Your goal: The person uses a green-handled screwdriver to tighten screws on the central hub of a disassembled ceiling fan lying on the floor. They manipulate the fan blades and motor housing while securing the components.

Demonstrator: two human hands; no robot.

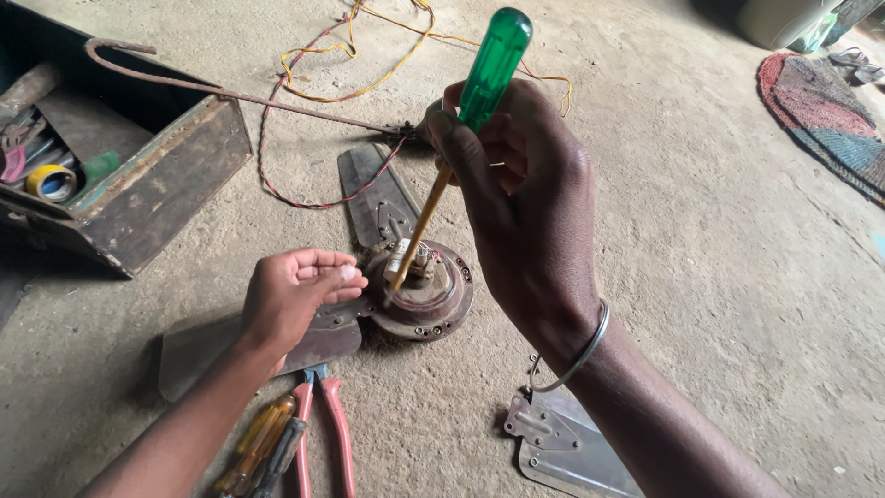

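Note:
My right hand [525, 203] grips a screwdriver with a green handle [493, 60] and a yellowish shaft, its tip down at the left rim of a round rusty fan motor hub [429, 300] on the floor. My left hand [295, 295] hovers just left of the hub, palm up and fingers loosely curled, with something small and pale at the fingertips. Fan blades [373, 189] stretch from the hub to the back and to the left. A metal bangle [576, 355] sits on my right wrist.
An open rusty toolbox [157, 175] with tape and tools stands at the left. Red-handled pliers [327, 433] and an orange screwdriver [258, 443] lie near my left forearm. Loose twisted wires [313, 83], a bent rod, a detached blade [562, 452] and a woven mat [825, 115] lie around.

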